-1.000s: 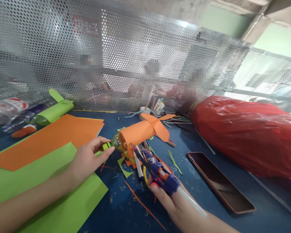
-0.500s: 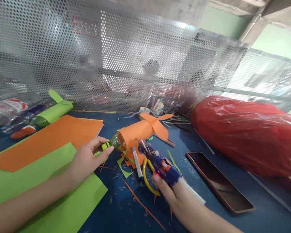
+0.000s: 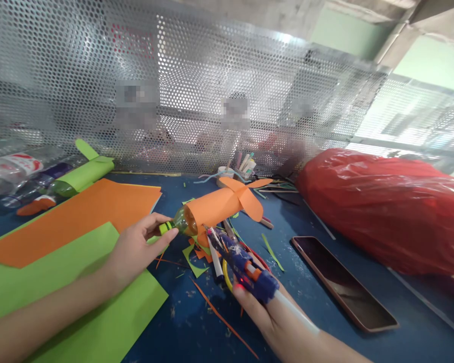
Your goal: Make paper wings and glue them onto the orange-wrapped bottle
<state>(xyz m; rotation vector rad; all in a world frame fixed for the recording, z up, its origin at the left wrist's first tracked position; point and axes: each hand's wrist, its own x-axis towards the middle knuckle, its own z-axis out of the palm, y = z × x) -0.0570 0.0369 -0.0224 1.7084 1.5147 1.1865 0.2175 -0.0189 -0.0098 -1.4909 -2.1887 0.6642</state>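
My left hand pinches the yellow-green cap of a small clear green plastic bottle. Orange paper wraps the bottle's body, and orange paper fins spread from its far end. In my right hand is a blue hot glue gun with a glue stick sticking out of its back and a red light glowing. Its nozzle sits at the lower edge of the orange paper near the bottle's neck; whether it touches is unclear. A white marker lies beneath the gun.
Green and orange sheets cover the left side. Behind lie a green-wrapped bottle and clear bottles. A phone and a red plastic bag are right. Paper scraps and scissors handles lie mid-table; a perforated metal screen stands behind.
The glue gun's nozzle moved right along the paper's lower edge, then back left toward the bottle's neck. My left hand and the bottle stayed nearly still.
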